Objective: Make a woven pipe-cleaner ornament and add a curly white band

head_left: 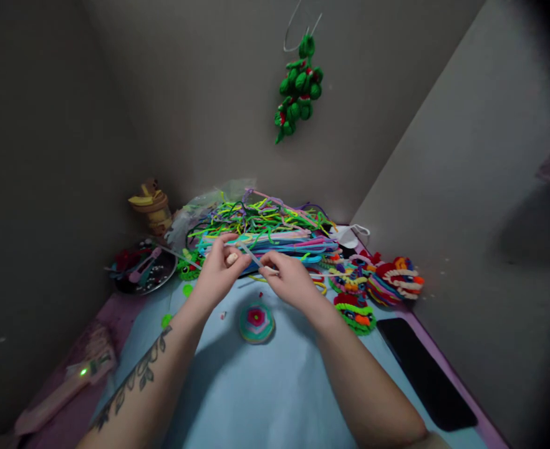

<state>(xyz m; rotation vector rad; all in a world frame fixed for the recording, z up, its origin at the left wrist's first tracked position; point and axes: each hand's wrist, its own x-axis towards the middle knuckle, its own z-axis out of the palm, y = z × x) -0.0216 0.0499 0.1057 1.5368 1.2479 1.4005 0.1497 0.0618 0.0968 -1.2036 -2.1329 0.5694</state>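
Observation:
A pale pipe cleaner [251, 254] stretches between my two hands above the blue work surface [265, 399]. My left hand [219, 268] pinches it on one side, and a small beige lump [231, 258], perhaps a coiled part, shows at its fingers. Close by on the right, my right hand [287, 277] grips the same pipe cleaner, and a pale end sticks out past it. Below the hands lies a round coiled disc [256, 322] with teal, pink and red rings. Behind them is a heap of loose coloured pipe cleaners [265, 218] and straight bundles [294, 244].
Left stand a metal dish [151, 284] with tools, a yellowish pot [156, 212] and a pink glue gun [64, 390] with a green light. Right are finished colourful pieces [394, 280], a white mask [345, 236] and a black phone [427, 374]. Green pieces [300, 87] hang on the wall.

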